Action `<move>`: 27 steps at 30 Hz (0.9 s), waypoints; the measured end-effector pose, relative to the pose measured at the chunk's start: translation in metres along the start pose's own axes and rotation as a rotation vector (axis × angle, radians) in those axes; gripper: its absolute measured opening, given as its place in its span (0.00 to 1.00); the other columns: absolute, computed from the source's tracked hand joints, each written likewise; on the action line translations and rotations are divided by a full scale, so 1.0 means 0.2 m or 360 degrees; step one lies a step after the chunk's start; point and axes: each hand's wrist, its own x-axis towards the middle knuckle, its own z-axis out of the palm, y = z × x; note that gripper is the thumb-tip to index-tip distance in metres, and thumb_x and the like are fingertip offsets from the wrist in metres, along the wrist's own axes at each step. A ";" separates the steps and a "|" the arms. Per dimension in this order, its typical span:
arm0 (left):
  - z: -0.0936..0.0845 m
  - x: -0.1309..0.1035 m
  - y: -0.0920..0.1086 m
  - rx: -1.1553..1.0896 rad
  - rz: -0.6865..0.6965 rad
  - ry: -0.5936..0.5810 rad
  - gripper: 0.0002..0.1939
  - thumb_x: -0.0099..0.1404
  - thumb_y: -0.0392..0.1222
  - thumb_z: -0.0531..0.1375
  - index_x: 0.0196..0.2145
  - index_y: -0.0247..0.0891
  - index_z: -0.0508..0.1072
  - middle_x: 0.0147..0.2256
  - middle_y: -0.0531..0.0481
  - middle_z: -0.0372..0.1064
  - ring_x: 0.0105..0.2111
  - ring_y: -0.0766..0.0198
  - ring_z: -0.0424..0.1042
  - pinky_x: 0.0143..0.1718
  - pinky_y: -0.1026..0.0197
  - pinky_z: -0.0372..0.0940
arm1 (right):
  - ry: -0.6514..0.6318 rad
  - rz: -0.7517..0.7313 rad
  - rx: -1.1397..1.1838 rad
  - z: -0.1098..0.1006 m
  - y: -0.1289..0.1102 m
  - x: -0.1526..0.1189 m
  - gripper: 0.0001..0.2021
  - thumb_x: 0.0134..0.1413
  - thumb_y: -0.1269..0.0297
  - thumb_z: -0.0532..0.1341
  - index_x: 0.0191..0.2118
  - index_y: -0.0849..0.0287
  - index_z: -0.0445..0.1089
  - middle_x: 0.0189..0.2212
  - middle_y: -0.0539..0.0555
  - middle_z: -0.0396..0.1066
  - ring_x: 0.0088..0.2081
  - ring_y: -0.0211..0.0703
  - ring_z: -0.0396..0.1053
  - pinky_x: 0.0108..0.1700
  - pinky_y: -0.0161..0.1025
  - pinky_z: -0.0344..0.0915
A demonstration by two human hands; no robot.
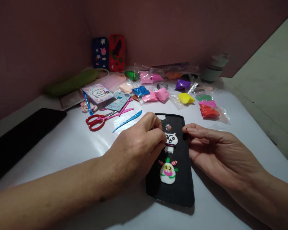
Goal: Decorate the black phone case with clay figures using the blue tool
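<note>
Now a white clay figure (pixel 171 138) is being pinched by the left hand (pixel 136 143) on the black case (pixel 180 179), which is being steadied at its edge by the loosely open right hand (pixel 216 150). Soft clay is likely being risked: too much pressure could dent it or smear the lower figure (pixel 168 172). A glossy white table (pixel 69 143) is being used, in a maroon-walled corner.
</note>
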 end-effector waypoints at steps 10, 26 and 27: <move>0.00 -0.01 0.01 0.0067 -0.0011 -0.0115 0.10 0.66 0.33 0.51 0.32 0.35 0.71 0.37 0.48 0.62 0.32 0.67 0.65 0.30 0.64 0.63 | -0.0038 0.0032 0.0001 -0.01 0.01 0.00 0.07 0.34 0.75 0.70 0.22 0.58 0.73 0.29 0.50 0.71 0.33 0.39 0.68 0.37 0.36 0.74; -0.08 0.06 0.00 -0.0922 -0.1180 0.0007 0.28 0.53 0.44 0.65 0.50 0.41 0.62 0.39 0.50 0.64 0.30 0.64 0.67 0.26 0.62 0.61 | 0.0060 -0.0100 -0.0008 -0.01 -0.01 -0.01 0.08 0.29 0.72 0.72 0.23 0.60 0.76 0.28 0.51 0.72 0.32 0.38 0.68 0.37 0.34 0.73; -0.08 0.06 0.00 -0.0973 -0.1219 -0.0014 0.31 0.52 0.44 0.66 0.52 0.41 0.60 0.40 0.49 0.64 0.32 0.63 0.68 0.29 0.61 0.62 | 0.0057 -0.0102 -0.0014 -0.01 0.00 -0.01 0.09 0.29 0.72 0.72 0.23 0.60 0.76 0.28 0.51 0.72 0.33 0.39 0.68 0.37 0.34 0.73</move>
